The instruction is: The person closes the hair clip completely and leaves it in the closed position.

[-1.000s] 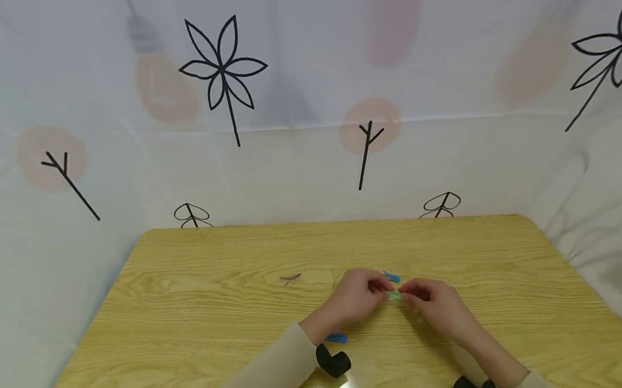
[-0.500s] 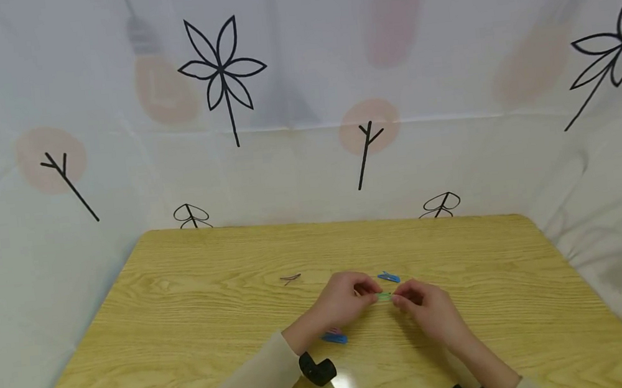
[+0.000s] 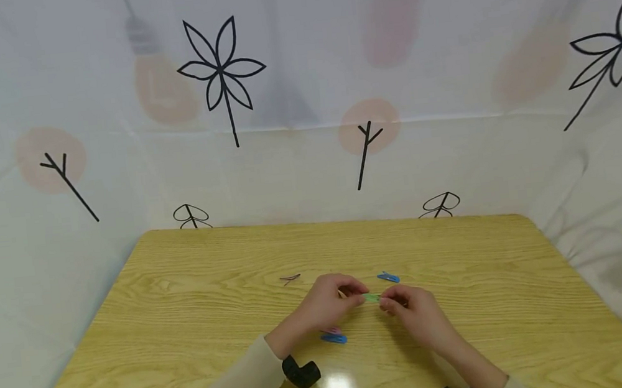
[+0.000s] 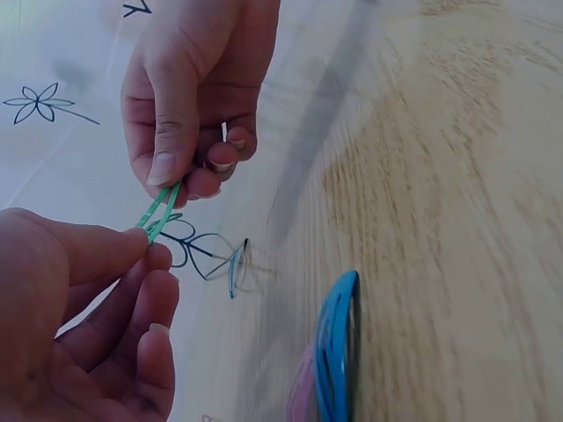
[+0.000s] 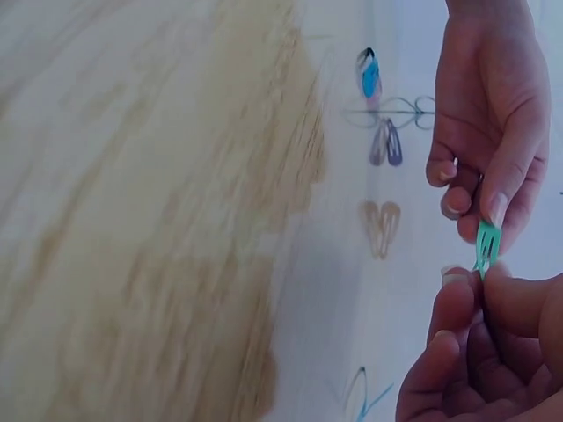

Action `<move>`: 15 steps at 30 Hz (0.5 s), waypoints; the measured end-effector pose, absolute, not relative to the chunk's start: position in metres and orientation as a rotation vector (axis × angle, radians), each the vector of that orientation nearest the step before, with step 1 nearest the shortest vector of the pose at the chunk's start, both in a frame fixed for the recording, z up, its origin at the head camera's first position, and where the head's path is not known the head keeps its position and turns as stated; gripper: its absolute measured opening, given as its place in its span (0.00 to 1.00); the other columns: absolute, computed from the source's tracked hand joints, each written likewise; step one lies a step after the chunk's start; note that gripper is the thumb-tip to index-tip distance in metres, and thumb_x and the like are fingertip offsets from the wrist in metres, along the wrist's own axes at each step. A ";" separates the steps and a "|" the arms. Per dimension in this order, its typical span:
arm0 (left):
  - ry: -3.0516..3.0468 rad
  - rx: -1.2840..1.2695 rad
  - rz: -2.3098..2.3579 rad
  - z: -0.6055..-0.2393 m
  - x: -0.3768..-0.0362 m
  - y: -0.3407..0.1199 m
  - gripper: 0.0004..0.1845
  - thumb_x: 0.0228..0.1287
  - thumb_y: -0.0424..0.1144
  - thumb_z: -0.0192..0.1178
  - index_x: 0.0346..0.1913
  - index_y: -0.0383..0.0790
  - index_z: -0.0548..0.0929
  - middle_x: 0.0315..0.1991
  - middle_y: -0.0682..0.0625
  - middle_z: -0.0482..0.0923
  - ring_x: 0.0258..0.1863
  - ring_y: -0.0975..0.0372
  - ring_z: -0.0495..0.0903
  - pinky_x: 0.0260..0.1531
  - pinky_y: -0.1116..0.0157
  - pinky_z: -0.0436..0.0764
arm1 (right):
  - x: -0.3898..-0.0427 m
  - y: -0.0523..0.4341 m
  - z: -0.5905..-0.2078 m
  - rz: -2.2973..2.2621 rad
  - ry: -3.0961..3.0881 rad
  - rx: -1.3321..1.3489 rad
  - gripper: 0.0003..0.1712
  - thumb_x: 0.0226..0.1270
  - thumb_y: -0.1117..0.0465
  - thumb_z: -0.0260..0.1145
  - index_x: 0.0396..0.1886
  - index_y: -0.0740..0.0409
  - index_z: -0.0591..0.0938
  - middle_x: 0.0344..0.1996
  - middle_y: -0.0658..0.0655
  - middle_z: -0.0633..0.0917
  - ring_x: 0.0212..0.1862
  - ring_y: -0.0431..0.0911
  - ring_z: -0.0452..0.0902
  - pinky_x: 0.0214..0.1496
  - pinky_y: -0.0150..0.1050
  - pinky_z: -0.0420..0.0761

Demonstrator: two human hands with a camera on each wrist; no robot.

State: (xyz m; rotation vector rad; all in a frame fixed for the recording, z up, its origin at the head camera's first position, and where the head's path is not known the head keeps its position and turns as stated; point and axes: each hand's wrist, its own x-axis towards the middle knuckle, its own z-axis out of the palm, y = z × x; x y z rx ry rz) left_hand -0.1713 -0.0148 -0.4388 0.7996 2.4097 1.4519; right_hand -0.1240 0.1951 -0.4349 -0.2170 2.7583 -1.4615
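Your left hand [image 3: 326,306] and right hand [image 3: 419,316] pinch 1 green clip [image 3: 371,297]; only the right wrist view clearly shows the tan clip [image 5: 390,225].

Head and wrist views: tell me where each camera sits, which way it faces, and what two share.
Head: head-worn, facing forward and down at the table; left hand, right hand and sleeves show.
Left wrist: worn there, facing the green clip; left hand nearer, right hand beyond.
Right wrist: worn there, facing the green clip; right hand nearer, left hand beyond.
Both wrist views share the green clip, pinched by both hands.
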 end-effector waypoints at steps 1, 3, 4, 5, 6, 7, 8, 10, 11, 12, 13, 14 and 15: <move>2.411 0.797 1.446 -0.439 -0.171 -0.016 0.05 0.71 0.39 0.63 0.43 0.50 0.88 0.36 0.64 0.82 0.36 0.70 0.78 0.40 0.68 0.78 | -0.124 0.194 -0.435 -1.472 2.750 -0.228 0.05 0.70 0.65 0.65 0.35 0.61 0.85 0.29 0.53 0.85 0.32 0.43 0.80 0.36 0.34 0.78; 2.412 0.796 1.441 -0.439 -0.170 -0.019 0.05 0.71 0.38 0.63 0.43 0.49 0.88 0.36 0.63 0.82 0.36 0.70 0.78 0.39 0.68 0.78 | -0.124 0.192 -0.436 -1.481 2.744 -0.248 0.05 0.70 0.65 0.66 0.36 0.61 0.85 0.29 0.53 0.85 0.32 0.44 0.80 0.35 0.34 0.78; 2.412 0.793 1.440 -0.439 -0.170 -0.020 0.05 0.71 0.38 0.62 0.43 0.49 0.88 0.36 0.63 0.82 0.36 0.70 0.78 0.39 0.68 0.78 | -0.124 0.191 -0.436 -1.485 2.741 -0.255 0.05 0.70 0.64 0.66 0.36 0.61 0.85 0.29 0.53 0.85 0.32 0.44 0.80 0.34 0.34 0.78; 2.412 0.791 1.439 -0.438 -0.170 -0.021 0.05 0.71 0.38 0.62 0.43 0.48 0.88 0.35 0.63 0.82 0.36 0.70 0.78 0.39 0.68 0.78 | -0.124 0.190 -0.435 -1.489 2.739 -0.260 0.05 0.70 0.64 0.66 0.36 0.61 0.85 0.29 0.53 0.85 0.32 0.45 0.80 0.34 0.34 0.78; 2.413 0.791 1.438 -0.438 -0.170 -0.022 0.05 0.71 0.38 0.62 0.42 0.48 0.88 0.35 0.63 0.82 0.36 0.70 0.78 0.39 0.68 0.77 | -0.124 0.189 -0.435 -1.492 2.738 -0.261 0.05 0.71 0.63 0.66 0.36 0.60 0.85 0.28 0.53 0.85 0.31 0.45 0.79 0.33 0.34 0.77; 2.412 0.789 1.441 -0.437 -0.169 -0.024 0.05 0.71 0.38 0.62 0.42 0.48 0.88 0.35 0.63 0.81 0.36 0.69 0.78 0.39 0.67 0.77 | -0.124 0.188 -0.435 -1.494 2.741 -0.260 0.05 0.71 0.63 0.66 0.36 0.60 0.85 0.28 0.53 0.84 0.31 0.45 0.79 0.32 0.34 0.77; 2.411 0.788 1.444 -0.437 -0.169 -0.025 0.05 0.71 0.39 0.62 0.42 0.48 0.88 0.35 0.63 0.81 0.36 0.69 0.78 0.39 0.67 0.77 | -0.124 0.187 -0.435 -1.496 2.746 -0.256 0.05 0.71 0.62 0.66 0.37 0.59 0.85 0.28 0.53 0.84 0.31 0.46 0.79 0.32 0.34 0.76; 2.404 0.787 1.454 -0.436 -0.169 -0.027 0.05 0.71 0.39 0.62 0.42 0.48 0.88 0.35 0.63 0.81 0.36 0.69 0.78 0.38 0.67 0.77 | -0.124 0.186 -0.435 -1.506 2.757 -0.245 0.04 0.71 0.62 0.66 0.39 0.58 0.84 0.29 0.52 0.84 0.31 0.46 0.79 0.31 0.34 0.76; 2.399 0.787 1.462 -0.435 -0.169 -0.028 0.05 0.71 0.39 0.62 0.42 0.48 0.88 0.35 0.63 0.82 0.36 0.69 0.78 0.38 0.67 0.78 | -0.124 0.185 -0.435 -1.510 2.763 -0.242 0.05 0.71 0.62 0.67 0.41 0.58 0.84 0.30 0.52 0.84 0.31 0.46 0.80 0.32 0.34 0.77; 2.391 0.788 1.472 -0.435 -0.169 -0.029 0.05 0.71 0.39 0.62 0.42 0.48 0.88 0.35 0.62 0.82 0.36 0.68 0.78 0.38 0.67 0.78 | -0.125 0.185 -0.435 -1.515 2.765 -0.243 0.06 0.70 0.63 0.67 0.44 0.58 0.85 0.31 0.52 0.84 0.32 0.46 0.80 0.32 0.35 0.77; 2.385 0.785 1.479 -0.434 -0.169 -0.030 0.05 0.71 0.38 0.62 0.42 0.48 0.88 0.35 0.62 0.82 0.36 0.68 0.78 0.37 0.67 0.78 | -0.125 0.184 -0.436 -1.516 2.766 -0.247 0.08 0.70 0.63 0.67 0.46 0.59 0.85 0.32 0.52 0.84 0.32 0.46 0.81 0.32 0.35 0.77; 2.380 0.786 1.484 -0.434 -0.170 -0.031 0.05 0.71 0.38 0.62 0.42 0.48 0.88 0.35 0.62 0.82 0.36 0.68 0.78 0.37 0.67 0.78 | -0.125 0.184 -0.436 -1.513 2.767 -0.255 0.09 0.71 0.63 0.66 0.48 0.59 0.85 0.33 0.52 0.85 0.32 0.46 0.81 0.32 0.35 0.78; 2.375 0.787 1.487 -0.434 -0.169 -0.032 0.05 0.71 0.38 0.62 0.42 0.48 0.88 0.35 0.61 0.82 0.36 0.68 0.79 0.37 0.66 0.78 | -0.125 0.183 -0.436 -1.508 2.765 -0.263 0.10 0.71 0.64 0.66 0.49 0.59 0.85 0.33 0.52 0.85 0.33 0.46 0.81 0.32 0.35 0.77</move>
